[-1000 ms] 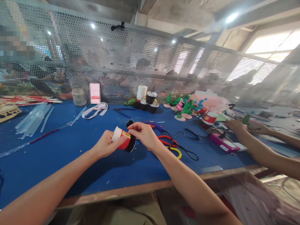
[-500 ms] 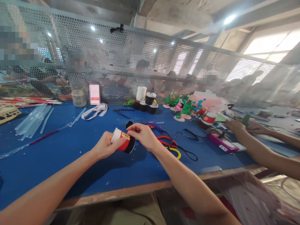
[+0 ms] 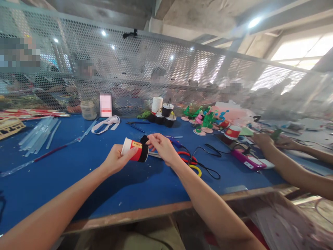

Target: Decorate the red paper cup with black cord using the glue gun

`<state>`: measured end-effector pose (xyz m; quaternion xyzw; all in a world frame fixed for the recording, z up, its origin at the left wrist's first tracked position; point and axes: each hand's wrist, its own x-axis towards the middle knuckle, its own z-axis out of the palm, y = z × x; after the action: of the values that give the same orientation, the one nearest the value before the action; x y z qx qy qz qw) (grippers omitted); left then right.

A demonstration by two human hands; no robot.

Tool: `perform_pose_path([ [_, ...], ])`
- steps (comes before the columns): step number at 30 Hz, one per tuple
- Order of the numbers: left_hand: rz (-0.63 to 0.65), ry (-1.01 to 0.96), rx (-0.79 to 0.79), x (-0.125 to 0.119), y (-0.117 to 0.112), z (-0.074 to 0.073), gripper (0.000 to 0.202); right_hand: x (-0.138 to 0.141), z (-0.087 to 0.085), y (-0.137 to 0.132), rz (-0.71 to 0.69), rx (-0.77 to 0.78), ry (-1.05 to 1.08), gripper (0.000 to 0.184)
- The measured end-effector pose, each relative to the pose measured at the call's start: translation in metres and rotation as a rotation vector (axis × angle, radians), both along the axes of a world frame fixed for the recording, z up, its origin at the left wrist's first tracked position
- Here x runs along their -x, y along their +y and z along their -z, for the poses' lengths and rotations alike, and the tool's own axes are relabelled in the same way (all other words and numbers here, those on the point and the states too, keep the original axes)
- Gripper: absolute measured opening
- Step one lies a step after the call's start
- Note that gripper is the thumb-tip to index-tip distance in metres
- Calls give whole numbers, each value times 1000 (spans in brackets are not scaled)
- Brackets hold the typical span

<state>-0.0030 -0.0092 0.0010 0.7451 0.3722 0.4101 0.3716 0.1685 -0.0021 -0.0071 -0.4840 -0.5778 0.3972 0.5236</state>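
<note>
My left hand [image 3: 116,159] is wrapped round a paper cup [image 3: 136,151], tipped on its side above the blue table. The cup has a white rim at the left, a red band with a yellow mark, and black round its base. At the base end, my right hand [image 3: 161,147] has thumb and fingertips pinched together; what they hold, if anything, is too small to make out. A small black fuzzy piece [image 3: 144,139] shows just behind the cup and beside those fingertips. Scissors [image 3: 189,158] with red handles lie beyond my right wrist, partly covered by it.
Behind stand black-based cups [image 3: 168,110], green pliers-like tool [image 3: 136,125] and a jar [image 3: 88,110]. Glue sticks [image 3: 39,135] lie left, white ribbon [image 3: 106,125] near the mesh screen. Craft figures [image 3: 206,121], a cable [image 3: 205,163] and a purple device [image 3: 246,159] are right, near another person's arm [image 3: 293,166].
My left hand has turned the cup closer to level and raised it slightly. The right fingertips have moved a little right and up, off the cup's side, uncovering the scissor blades.
</note>
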Motion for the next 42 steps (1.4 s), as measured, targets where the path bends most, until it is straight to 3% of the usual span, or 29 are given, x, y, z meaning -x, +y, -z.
perform_pose_path([
  [5, -25, -15, 14, 2, 4, 3, 34, -3, -5, -7, -295, 100, -1, 43],
  [9, 27, 1, 125, 4, 8, 3, 30, -6, -6, -7, -295, 57, -123, 42],
  [14, 132, -263, 538, 5, 14, -2, 34, -4, -1, -6, -185, -254, -335, 41],
  [18, 90, -405, 736, 3, 16, -1, 32, 3, 4, -10, -195, -491, -504, 43],
  [22, 43, -373, 672, 1, 14, 2, 29, 8, 5, -15, -246, -537, -574, 43],
  [29, -16, -293, 568, -3, 10, 4, 29, 5, 4, -15, -339, -499, -457, 39],
  [34, -21, -334, 612, -2, 13, 6, 27, 1, 3, -11, -237, -468, -392, 33],
  [38, -19, -346, 622, -3, 12, 6, 25, 4, 7, -10, -131, -447, -308, 7],
  [42, -2, -355, 625, -4, 11, 5, 25, 2, 7, -8, 32, -338, -303, 14],
])
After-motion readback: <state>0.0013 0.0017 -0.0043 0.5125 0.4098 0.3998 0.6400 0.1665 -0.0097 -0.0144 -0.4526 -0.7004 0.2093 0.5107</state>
